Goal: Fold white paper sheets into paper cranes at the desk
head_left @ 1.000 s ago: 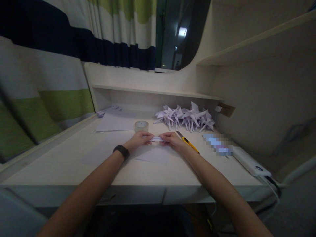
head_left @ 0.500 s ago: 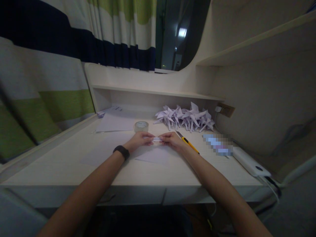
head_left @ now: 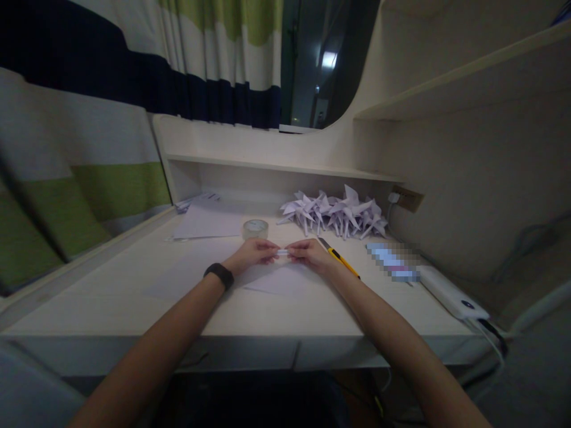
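Between my two hands is a narrow rolled strip of white paper (head_left: 282, 252), held level just above the desk. The fingers of my left hand (head_left: 255, 252), which has a black band on its wrist, pinch the strip's left end. On the right end, the fingertips of my right hand (head_left: 308, 252) are closed as well. Under and in front of the hands lie loose white paper sheets (head_left: 274, 280). A roll of clear tape (head_left: 256, 228) stands just behind my left hand. Beside my right wrist lies a yellow utility knife (head_left: 342, 261).
Several white paper pinwheels (head_left: 339, 211) are heaped at the back. A paper stack (head_left: 207, 219) lies at the back left. To the right are a blurred-out phone-like object (head_left: 392, 261) and a white power strip (head_left: 452, 292) with cables. A shelf (head_left: 285, 166) runs above the desk's rear.
Hardly anything differs. Both hands keep their pinch on the paper strip in the same place, with only a slight shift of the fingers.
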A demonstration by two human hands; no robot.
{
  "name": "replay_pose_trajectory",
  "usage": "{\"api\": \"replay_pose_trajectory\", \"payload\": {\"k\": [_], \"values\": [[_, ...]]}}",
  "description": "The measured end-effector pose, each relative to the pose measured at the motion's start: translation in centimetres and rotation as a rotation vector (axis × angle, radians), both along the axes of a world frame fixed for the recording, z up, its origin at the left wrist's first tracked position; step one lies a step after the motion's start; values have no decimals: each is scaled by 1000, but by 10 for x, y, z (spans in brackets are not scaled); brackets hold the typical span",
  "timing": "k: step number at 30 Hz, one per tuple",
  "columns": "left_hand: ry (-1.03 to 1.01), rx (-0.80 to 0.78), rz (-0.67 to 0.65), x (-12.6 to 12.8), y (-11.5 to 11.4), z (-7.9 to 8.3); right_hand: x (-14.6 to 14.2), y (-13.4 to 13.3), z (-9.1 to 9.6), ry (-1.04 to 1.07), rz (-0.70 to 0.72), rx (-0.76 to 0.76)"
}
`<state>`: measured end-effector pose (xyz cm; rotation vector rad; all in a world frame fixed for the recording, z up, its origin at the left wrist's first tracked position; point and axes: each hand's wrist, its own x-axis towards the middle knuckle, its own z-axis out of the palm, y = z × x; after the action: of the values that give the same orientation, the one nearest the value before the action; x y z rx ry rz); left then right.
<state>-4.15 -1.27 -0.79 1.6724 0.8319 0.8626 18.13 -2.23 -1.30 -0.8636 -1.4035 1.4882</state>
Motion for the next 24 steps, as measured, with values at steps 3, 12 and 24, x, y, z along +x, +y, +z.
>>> {"api": "replay_pose_trajectory", "payload": {"k": [3,12,24], "values": [[-3,-2,14,1,-3,4,0,-1,1,-16,0,-5],[19,-3,-12,1,-3,1,0,-2,3,-28,-11,10],[50,69,0,2,-8,8,-1,3,-4,-29,9,0]]}}
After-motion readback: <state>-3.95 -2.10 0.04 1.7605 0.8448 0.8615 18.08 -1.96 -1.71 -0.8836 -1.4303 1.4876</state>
